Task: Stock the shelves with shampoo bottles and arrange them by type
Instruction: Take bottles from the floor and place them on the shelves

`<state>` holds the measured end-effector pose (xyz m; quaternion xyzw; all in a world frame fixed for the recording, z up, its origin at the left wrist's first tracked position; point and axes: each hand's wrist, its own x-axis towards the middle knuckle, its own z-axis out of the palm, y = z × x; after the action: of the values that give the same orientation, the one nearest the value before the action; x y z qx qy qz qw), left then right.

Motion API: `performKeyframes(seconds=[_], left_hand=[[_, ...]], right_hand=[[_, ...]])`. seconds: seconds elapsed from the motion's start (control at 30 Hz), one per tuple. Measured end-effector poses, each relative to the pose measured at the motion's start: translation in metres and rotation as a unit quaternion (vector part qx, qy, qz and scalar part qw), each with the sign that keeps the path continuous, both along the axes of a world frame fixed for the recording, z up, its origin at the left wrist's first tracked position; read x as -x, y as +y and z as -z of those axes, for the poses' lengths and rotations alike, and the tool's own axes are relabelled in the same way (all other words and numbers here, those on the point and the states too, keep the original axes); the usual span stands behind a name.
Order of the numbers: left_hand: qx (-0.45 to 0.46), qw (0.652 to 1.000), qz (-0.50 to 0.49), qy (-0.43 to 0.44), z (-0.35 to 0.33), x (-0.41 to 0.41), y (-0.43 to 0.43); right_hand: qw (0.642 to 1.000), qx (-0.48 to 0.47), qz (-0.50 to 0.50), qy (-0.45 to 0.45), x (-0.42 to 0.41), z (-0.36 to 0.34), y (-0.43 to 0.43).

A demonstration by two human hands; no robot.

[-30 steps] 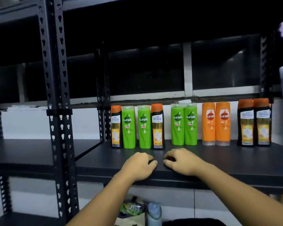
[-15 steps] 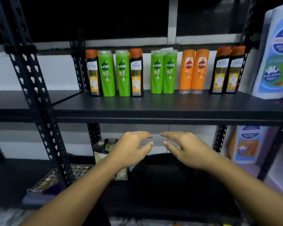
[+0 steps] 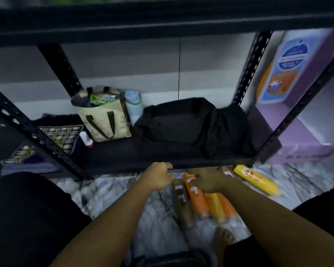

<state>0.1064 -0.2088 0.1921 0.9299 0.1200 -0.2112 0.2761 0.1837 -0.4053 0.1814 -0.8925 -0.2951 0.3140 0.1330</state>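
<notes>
Shampoo bottles [image 3: 197, 199] lie under right hand [image 3: 210, 182], grip unclear; black bag [image 3: 177, 128] crowds shelf [image 3: 112, 153].

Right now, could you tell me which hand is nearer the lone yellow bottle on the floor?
Right. The right hand is just left of the yellow bottle, over the grouped bottles; the left hand is farther left, beyond them.

Brown, orange, yellow shampoo bottles [image 3: 197, 199] lying side by side, lone yellow bottle [image 3: 257, 179] apart
</notes>
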Motion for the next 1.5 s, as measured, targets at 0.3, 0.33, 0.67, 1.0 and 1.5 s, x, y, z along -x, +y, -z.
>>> performKeyframes(seconds=[0.3, 0.33, 0.67, 1.0, 1.5], left_hand=[[0.088, 0.988, -0.103, 0.073, 0.09, 0.003, -0.012], [0.1, 0.985, -0.117, 0.076, 0.098, 0.002, -0.011], [0.184, 0.949, -0.216, 0.138, 0.163, -0.014, -0.009], [0.275, 0.893, -0.266, 0.237, 0.205, -0.015, -0.022], [0.42, 0.78, -0.427, 0.183, 0.219, -0.006, 0.003]], right_hand=[[0.979, 0.046, 0.161, 0.115, 0.008, 0.119, -0.005], [0.976, 0.048, 0.177, 0.121, 0.007, 0.127, -0.001], [0.949, -0.022, 0.274, 0.152, -0.029, 0.204, 0.023], [0.944, 0.075, 0.242, 0.211, -0.026, 0.195, 0.051], [0.853, -0.078, 0.357, 0.372, -0.016, 0.2, 0.059]])
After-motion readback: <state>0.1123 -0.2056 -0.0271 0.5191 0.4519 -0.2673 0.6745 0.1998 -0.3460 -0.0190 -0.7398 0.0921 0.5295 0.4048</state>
